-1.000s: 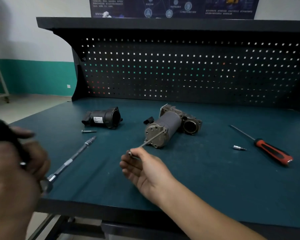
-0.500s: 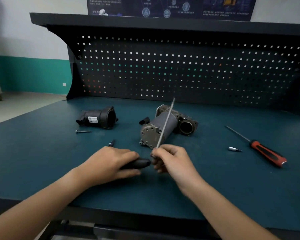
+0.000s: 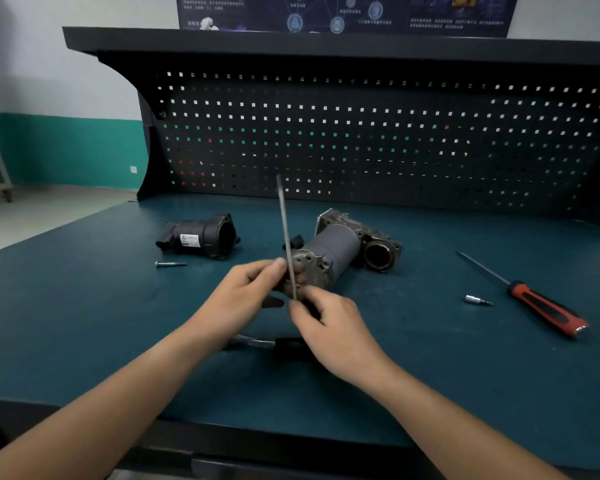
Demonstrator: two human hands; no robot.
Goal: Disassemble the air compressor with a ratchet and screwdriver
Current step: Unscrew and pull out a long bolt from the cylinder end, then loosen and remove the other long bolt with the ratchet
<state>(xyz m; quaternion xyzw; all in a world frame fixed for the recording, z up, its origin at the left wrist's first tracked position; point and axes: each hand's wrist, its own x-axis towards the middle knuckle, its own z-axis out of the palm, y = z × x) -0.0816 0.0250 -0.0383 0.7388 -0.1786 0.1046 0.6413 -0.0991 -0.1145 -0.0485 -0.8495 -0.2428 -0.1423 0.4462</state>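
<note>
**Teal tabletop, long bolt pinched between both hands**

Teal tabletop (image 3: pixel 84 323) backed by a black pegboard (image 3: pixel 395 133) under a dark shelf (image 3: pixel 326 43). Just beyond the fingertips: grey air compressor (image 3: pixel 336 251) lying on its side, round end plate turned toward the hands, open port at its right end. Farther off, beyond and to the left of the left hand (image 3: pixel 236 299): black detached housing (image 3: pixel 201 235) with a white label. Well to the right of the right hand (image 3: pixel 333 327): red-and-black screwdriver (image 3: pixel 541 306), shaft pointing away. Beneath the hands, flat on the tabletop and mostly hidden: ratchet (image 3: pixel 257 342), only a stretch of bright shank and dark grip showing. Raised between the hands, nearly upright, top leaning slightly left: long bolt (image 3: pixel 284 230). Curled, the left hand pinching it partway up with thumb and fingertips. Curled too, the right hand pinching its lower end. Left of the left hand, near the housing: short bolt (image 3: pixel 170 264). Between the right hand and the screwdriver: small silver bit (image 3: pixel 477 300).
</note>
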